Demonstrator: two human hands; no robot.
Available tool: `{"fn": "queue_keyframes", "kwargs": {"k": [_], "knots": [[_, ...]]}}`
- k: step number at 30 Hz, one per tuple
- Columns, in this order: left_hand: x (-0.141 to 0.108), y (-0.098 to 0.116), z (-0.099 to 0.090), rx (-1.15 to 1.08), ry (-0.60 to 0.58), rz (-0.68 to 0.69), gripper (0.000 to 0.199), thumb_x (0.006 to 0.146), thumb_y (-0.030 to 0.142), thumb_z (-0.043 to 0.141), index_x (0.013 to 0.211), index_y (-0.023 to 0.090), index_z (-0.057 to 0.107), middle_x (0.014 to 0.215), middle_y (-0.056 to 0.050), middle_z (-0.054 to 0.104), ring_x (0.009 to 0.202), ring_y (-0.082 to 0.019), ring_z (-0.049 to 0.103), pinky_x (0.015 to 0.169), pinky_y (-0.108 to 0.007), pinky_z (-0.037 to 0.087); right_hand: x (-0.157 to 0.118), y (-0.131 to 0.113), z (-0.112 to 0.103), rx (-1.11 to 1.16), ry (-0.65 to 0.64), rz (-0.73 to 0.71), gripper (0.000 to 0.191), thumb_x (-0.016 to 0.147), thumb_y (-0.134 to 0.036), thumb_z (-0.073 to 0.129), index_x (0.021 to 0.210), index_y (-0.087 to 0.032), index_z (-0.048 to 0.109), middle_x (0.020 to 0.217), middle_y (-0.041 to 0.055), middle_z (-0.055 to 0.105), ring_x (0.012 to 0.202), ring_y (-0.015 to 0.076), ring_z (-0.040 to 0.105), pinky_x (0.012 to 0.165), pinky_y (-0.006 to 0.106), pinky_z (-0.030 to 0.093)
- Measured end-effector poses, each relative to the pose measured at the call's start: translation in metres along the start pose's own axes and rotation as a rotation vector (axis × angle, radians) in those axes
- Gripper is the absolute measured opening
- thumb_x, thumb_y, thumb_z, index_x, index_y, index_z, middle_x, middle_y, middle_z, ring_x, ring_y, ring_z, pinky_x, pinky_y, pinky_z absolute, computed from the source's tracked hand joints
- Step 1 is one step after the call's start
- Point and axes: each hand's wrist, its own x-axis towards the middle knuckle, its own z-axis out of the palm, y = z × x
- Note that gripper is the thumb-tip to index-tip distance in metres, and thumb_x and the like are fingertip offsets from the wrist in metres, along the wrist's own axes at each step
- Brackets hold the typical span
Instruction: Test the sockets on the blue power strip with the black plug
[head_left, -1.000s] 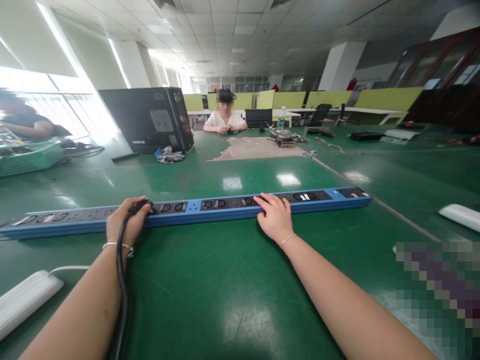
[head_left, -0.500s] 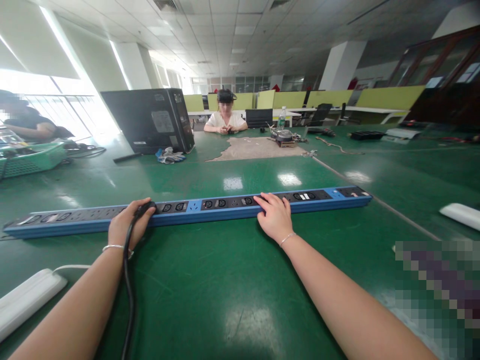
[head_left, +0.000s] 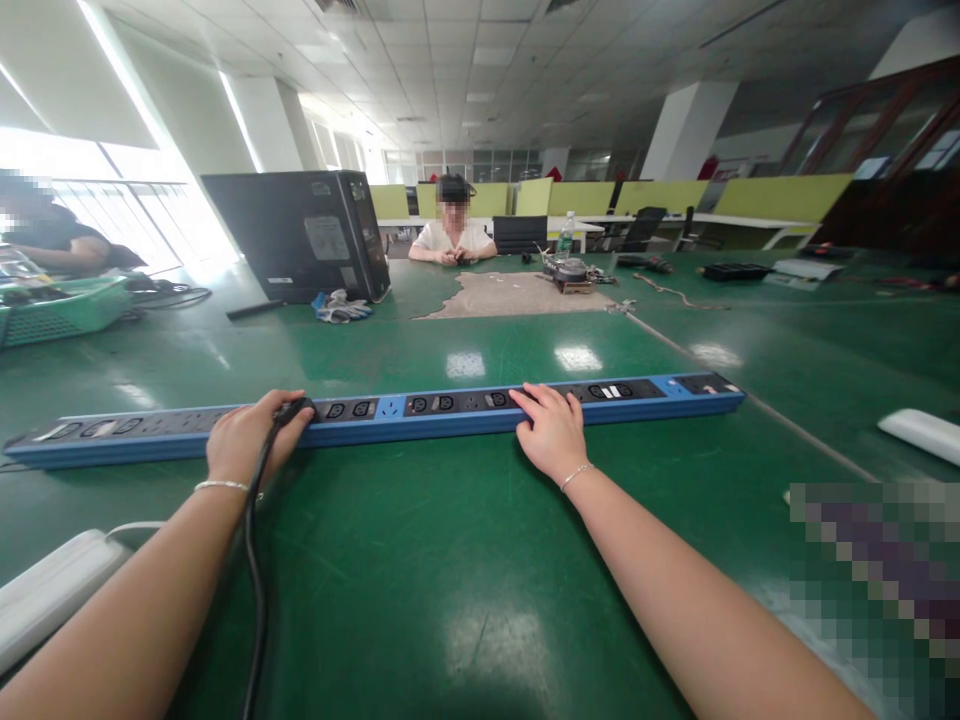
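A long blue power strip (head_left: 427, 428) with black socket panels lies across the table in front of me. Left of its middle, my left hand (head_left: 244, 442) is closed round a black plug (head_left: 299, 408) at a socket position. My fingers hide how far the plug sits in. Its black cord (head_left: 255, 580) hangs from the hand toward the near table edge. Right of the middle, my right hand (head_left: 553, 432) grips the power strip, fingers across its top and thumb against the near side.
On the green table (head_left: 420, 560) stand a black computer case (head_left: 300, 240), gloves (head_left: 341, 306) and a green basket (head_left: 67, 312). White bars lie at left (head_left: 60, 590) and right (head_left: 922, 432). A person (head_left: 452, 235) sits opposite; another (head_left: 56, 235) is far left.
My left hand and wrist have shifted slightly left, still on the plug at the same part of the strip. My right hand stays in place on the power strip.
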Motion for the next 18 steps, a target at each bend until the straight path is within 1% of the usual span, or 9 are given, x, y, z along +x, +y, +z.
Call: {"fn": "queue_keyframes", "kwargs": {"k": [2, 5, 10, 13, 18], "knots": [[-0.002, 0.001, 0.001, -0.03, -0.015, -0.049, 0.046, 0.077, 0.057, 0.044, 0.113, 0.032, 0.057, 0.084, -0.006, 0.067, 0.083, -0.025, 0.063, 0.073, -0.036, 0.046, 0.0, -0.001, -0.001, 0.001, -0.006, 0.005, 0.047, 0.074, -0.016, 0.044, 0.116, -0.031, 0.06, 0.127, 0.0003, 0.055, 0.121, 0.0207, 0.041, 0.106, 0.048, 0.017], [-0.008, 0.003, 0.005, -0.067, -0.007, -0.098, 0.047, 0.078, 0.057, 0.042, 0.117, 0.033, 0.053, 0.087, -0.007, 0.067, 0.082, -0.026, 0.063, 0.07, -0.036, 0.047, 0.0, -0.002, -0.002, 0.005, -0.015, 0.015, 0.047, 0.074, -0.016, 0.044, 0.116, -0.03, 0.06, 0.128, 0.0002, 0.054, 0.122, 0.0202, 0.041, 0.106, 0.048, 0.016], [-0.014, 0.003, 0.008, -0.084, 0.037, -0.021, 0.046, 0.082, 0.05, 0.041, 0.121, 0.028, 0.05, 0.093, -0.008, 0.067, 0.088, -0.025, 0.062, 0.075, -0.034, 0.046, 0.0, -0.002, -0.002, 0.003, -0.011, 0.014, 0.047, 0.074, -0.016, 0.044, 0.116, -0.031, 0.06, 0.128, 0.0, 0.054, 0.122, 0.0205, 0.041, 0.106, 0.048, 0.017], [-0.015, 0.003, 0.008, -0.082, 0.051, 0.017, 0.045, 0.083, 0.048, 0.04, 0.122, 0.027, 0.049, 0.093, -0.007, 0.067, 0.088, -0.023, 0.062, 0.078, -0.034, 0.046, 0.0, -0.001, -0.001, -0.004, -0.005, 0.01, 0.047, 0.074, -0.016, 0.044, 0.116, -0.031, 0.06, 0.128, 0.0001, 0.054, 0.122, 0.0208, 0.041, 0.106, 0.048, 0.018], [-0.013, -0.001, 0.015, -0.121, 0.085, 0.023, 0.045, 0.083, 0.047, 0.041, 0.121, 0.027, 0.05, 0.091, -0.006, 0.067, 0.087, -0.023, 0.062, 0.081, -0.034, 0.044, 0.0, -0.002, -0.001, -0.019, -0.008, 0.007, 0.047, 0.074, -0.016, 0.044, 0.117, -0.031, 0.059, 0.129, -0.0008, 0.053, 0.122, 0.0208, 0.041, 0.105, 0.049, 0.018]]}}
